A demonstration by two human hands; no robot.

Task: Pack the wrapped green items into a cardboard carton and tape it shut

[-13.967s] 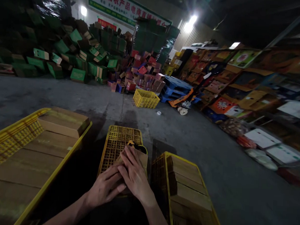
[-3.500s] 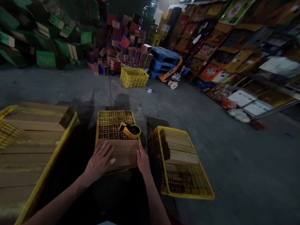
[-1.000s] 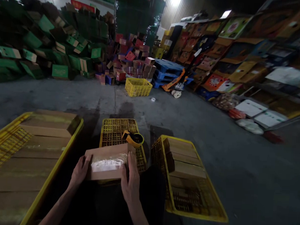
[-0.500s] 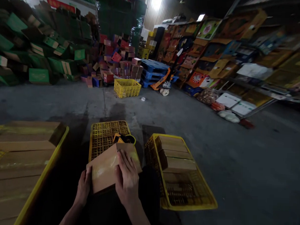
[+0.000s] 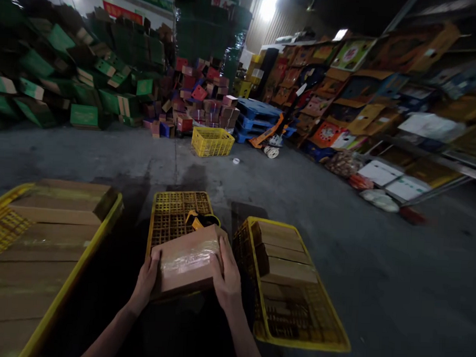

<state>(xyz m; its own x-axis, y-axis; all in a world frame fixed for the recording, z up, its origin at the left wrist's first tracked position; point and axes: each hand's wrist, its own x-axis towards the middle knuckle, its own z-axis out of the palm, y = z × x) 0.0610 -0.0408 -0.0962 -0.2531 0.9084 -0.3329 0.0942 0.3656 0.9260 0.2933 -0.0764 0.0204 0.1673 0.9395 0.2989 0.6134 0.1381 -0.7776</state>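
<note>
I hold a small brown cardboard box [image 5: 187,263] with shiny clear tape across its top, over an upturned yellow crate [image 5: 173,212]. My left hand [image 5: 146,284] grips its left side, fingers wrapped round the edge. On the right side my right hand [image 5: 226,280] clasps it, thumb on top. A yellow tape dispenser [image 5: 199,220] lies on the crate just behind the box, partly hidden by it.
A yellow crate [image 5: 317,340] at my right holds stacked brown boxes [image 5: 285,254]. A larger yellow crate [image 5: 59,292] at my left is full of brown boxes. Farther off stand another yellow crate [image 5: 211,141], blue pallets [image 5: 258,113], a pallet jack [image 5: 269,138], green carton heaps [image 5: 84,87] and shelves [image 5: 403,101].
The box has turned from a tilted, diagonal hold to lying squarer. My right hand slid from its top to its right side; my left stays on the left edge.
</note>
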